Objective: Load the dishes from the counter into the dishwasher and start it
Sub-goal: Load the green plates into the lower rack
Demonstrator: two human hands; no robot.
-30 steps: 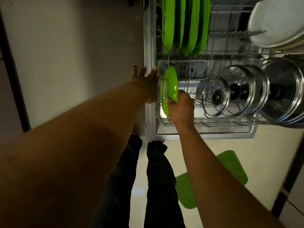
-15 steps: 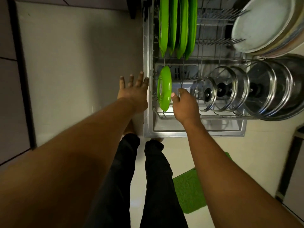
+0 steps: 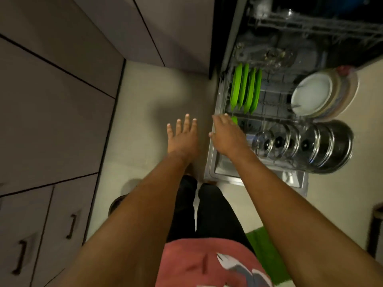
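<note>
grey cabinet fronts [image 3: 62, 125] with dark handles fill the left side, and pale floor runs between them and the machine. the left hand [image 3: 182, 137] hangs over that bare floor with its fingers straight and spread wide, holding nothing, probably out for balance while the person leans in. just beside it, the right hand [image 3: 226, 135] lies over the near left corner of the lower rack [image 3: 286, 162], fingers loosely extended and empty as far as i can see. a sliver of a small green plate [image 3: 234, 120] shows past its knuckles, standing on edge in the tines. behind it four larger green plates [image 3: 245, 88] stand upright and close together, so water can reach each face. further right, glass lids [image 3: 277, 141] lean in a row, white plates [image 3: 313, 94] are stacked on edge, and a steel pot [image 3: 335, 146] lies on its side at the far end. the rack looks nearly full; the counter is out of view, so i cannot tell what remains to load.
</note>
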